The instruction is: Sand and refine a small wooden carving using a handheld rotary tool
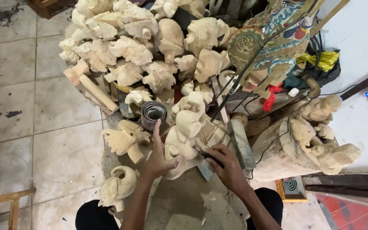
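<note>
Nearest the camera, below the carving: two dark knees either side of a grey, chip-strewn work surface (184, 204).

Landmark: pale unpainted wooden figure carving (184, 132), standing tilted at the middle of the work surface.

Left hand (160, 157): pressed against the lower left side of the carving, thumb hooked on the wood, index finger stretched up along it; steadying rather than clenched.

Right hand (226, 168): closed round a small dark-handled carving tool (205, 155), tip set against the lower right side of the carving.

Just right of the carving: grey rectangular sharpening stone (240, 142), lying lengthwise beside the right hand.

Just left of the carving: pale leaf-shaped wooden piece (122, 138); below it, near the left forearm, a pale curled wooden carving (118, 185).

Just above the left index finger: rolled strip of grey sheet metal (153, 113), standing on end, touching the carving's left side or nearly so; cannot tell which.

Further right of the carving: two rough pale wooden figures (320, 140) leaning by the white wall; below them a small yellow-framed box (291, 187).

Behind the carving: big heap of pale unfinished wooden carvings (145, 47), with a pale wooden mallet (88, 83) at its left edge.

Behind and right of the carving: flat painted shadow puppet in gold, blue and red (273, 42), with a red tassel (271, 98) hanging beneath.

Far left of the carving: grey tiled floor (43, 106).
</note>
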